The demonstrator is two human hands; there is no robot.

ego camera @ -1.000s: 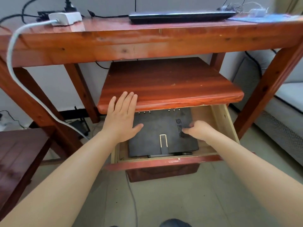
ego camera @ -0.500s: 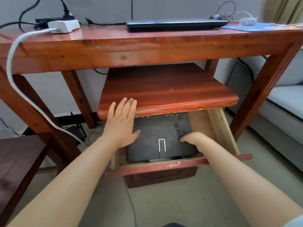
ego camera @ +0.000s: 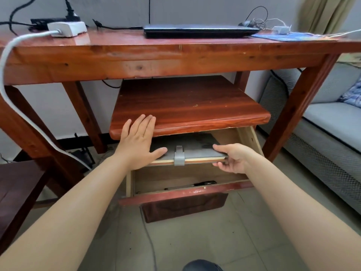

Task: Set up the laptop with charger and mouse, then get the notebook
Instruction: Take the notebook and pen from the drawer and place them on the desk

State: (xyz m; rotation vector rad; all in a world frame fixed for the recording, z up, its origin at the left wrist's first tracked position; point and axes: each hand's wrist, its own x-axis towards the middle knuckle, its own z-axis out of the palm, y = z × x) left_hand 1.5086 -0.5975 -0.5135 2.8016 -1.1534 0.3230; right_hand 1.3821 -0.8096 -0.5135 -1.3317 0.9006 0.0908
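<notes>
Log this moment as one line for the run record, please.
phase: get notebook | right hand: gripping notebook corner, raised above open drawer | left hand: flat on stool edge | pen: in drawer | laptop: closed on desk

A red-brown varnished wooden desk (ego camera: pixel 136 61) spans the view. Under it stands a smaller red-brown wooden side table (ego camera: pixel 187 106) with its pale-wood drawer (ego camera: pixel 252 139) pulled open. A black ballpoint pen (ego camera: pixel 192 185) lies inside the drawer along the front panel. A white plastic power strip (ego camera: pixel 67 29) rests on the desk's left rear, its thick white cable (ego camera: pixel 11 106) hanging over the edge toward the floor. A grey fabric sofa (ego camera: pixel 332 122) stands to the right, with beige curtain (ego camera: pixel 324 14) above it.
</notes>
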